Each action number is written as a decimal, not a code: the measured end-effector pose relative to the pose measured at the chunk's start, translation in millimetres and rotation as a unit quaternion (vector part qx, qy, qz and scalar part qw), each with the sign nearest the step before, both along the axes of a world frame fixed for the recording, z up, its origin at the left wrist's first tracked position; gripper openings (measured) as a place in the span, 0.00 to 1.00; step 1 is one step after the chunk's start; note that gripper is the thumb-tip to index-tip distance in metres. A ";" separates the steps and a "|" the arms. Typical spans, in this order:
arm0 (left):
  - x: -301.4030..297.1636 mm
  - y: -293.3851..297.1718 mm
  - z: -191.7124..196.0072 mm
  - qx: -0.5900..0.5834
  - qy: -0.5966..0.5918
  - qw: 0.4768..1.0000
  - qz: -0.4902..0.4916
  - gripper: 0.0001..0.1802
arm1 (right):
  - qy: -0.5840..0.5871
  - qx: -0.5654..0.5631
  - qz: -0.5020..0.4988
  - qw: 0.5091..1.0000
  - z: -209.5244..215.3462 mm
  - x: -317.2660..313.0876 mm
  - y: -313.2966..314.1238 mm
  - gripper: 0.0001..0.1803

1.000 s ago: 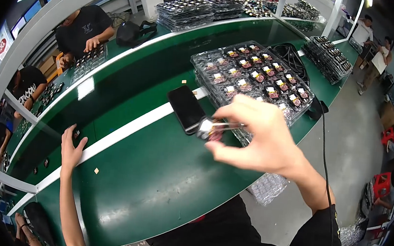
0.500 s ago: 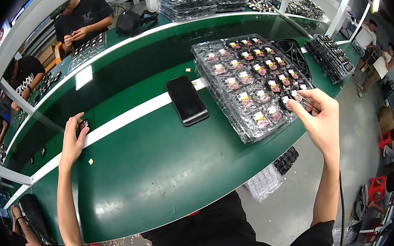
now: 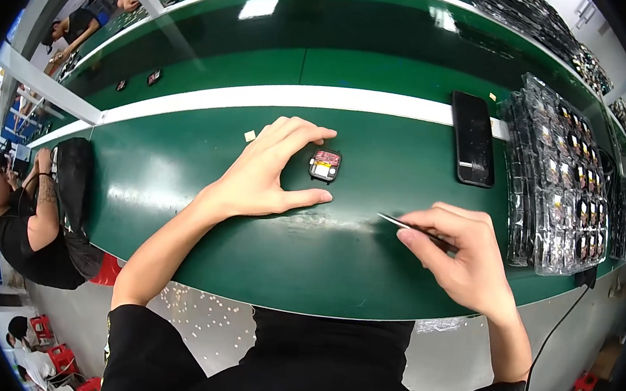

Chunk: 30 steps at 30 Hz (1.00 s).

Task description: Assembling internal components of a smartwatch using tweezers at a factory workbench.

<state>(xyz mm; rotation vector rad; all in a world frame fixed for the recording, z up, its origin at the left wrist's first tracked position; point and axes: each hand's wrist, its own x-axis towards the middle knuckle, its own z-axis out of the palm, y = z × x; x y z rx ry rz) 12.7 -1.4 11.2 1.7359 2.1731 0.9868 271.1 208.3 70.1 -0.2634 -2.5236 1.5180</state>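
A small black square watch-like casing (image 3: pixel 324 164) lies on the green tabletop, showing a red circuit board, a yellow strip and a white patch. My left hand (image 3: pixel 275 164) curves around its left side, thumb and fingers spread apart without gripping it. To the right, my right hand (image 3: pixel 451 251) pinches a pair of thin tweezers (image 3: pixel 393 220). Their tip points left toward the casing but stays apart from it.
Stacked clear trays (image 3: pixel 557 172) of similar casings stand at the right, beside a black phone (image 3: pixel 472 139). Two more casings (image 3: pixel 154 77) lie beyond the white strip (image 3: pixel 277 98). A seated person (image 3: pixel 28 223) is at far left. A small pale square (image 3: pixel 250 136) rests behind my left hand.
The view has swung left. My right hand has come away from the trays with the tweezers. My left hand has come nearer, and a casing now lies on the table beside it.
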 end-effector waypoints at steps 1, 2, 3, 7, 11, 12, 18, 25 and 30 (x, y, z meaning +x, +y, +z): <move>2.2 0.1 0.2 -0.001 -0.006 1.000 0.005 0.45 | 0.009 -0.003 0.001 1.000 -4.8 -13.0 -0.8 0.09; 3.9 -0.1 4.9 -0.015 0.025 0.999 0.013 0.45 | 0.027 0.003 -0.008 1.000 -10.7 -27.4 -1.8 0.09; 5.9 0.4 7.6 -0.029 0.055 0.998 0.019 0.45 | 0.030 0.029 -0.021 0.999 -16.9 -37.8 -1.8 0.10; 5.8 2.3 -3.0 -0.021 0.067 0.996 0.050 0.45 | 0.065 0.017 -0.043 0.997 -52.5 -70.8 0.5 0.11; 1.9 -0.1 -11.0 -0.003 0.062 0.997 0.044 0.34 | 0.071 -0.039 -0.061 0.995 -69.6 -75.8 -0.9 0.10; 1.1 -0.3 -11.7 -0.001 0.060 0.997 0.046 0.30 | 0.077 -0.045 -0.063 0.994 -72.9 -74.3 -0.5 0.09; 4.6 0.3 2.2 -0.054 -0.053 0.997 0.004 0.30 | 0.115 -0.019 -0.049 0.992 -73.8 -71.6 2.0 0.08; -7.6 -2.0 -9.7 -0.017 -0.039 0.997 -0.069 0.34 | 0.098 0.013 -0.046 0.994 -74.7 -77.1 -5.7 0.09; -11.2 -3.5 -11.0 -0.019 -0.029 0.996 -0.076 0.35 | 0.083 0.062 -0.018 0.995 -70.3 -80.9 -10.1 0.09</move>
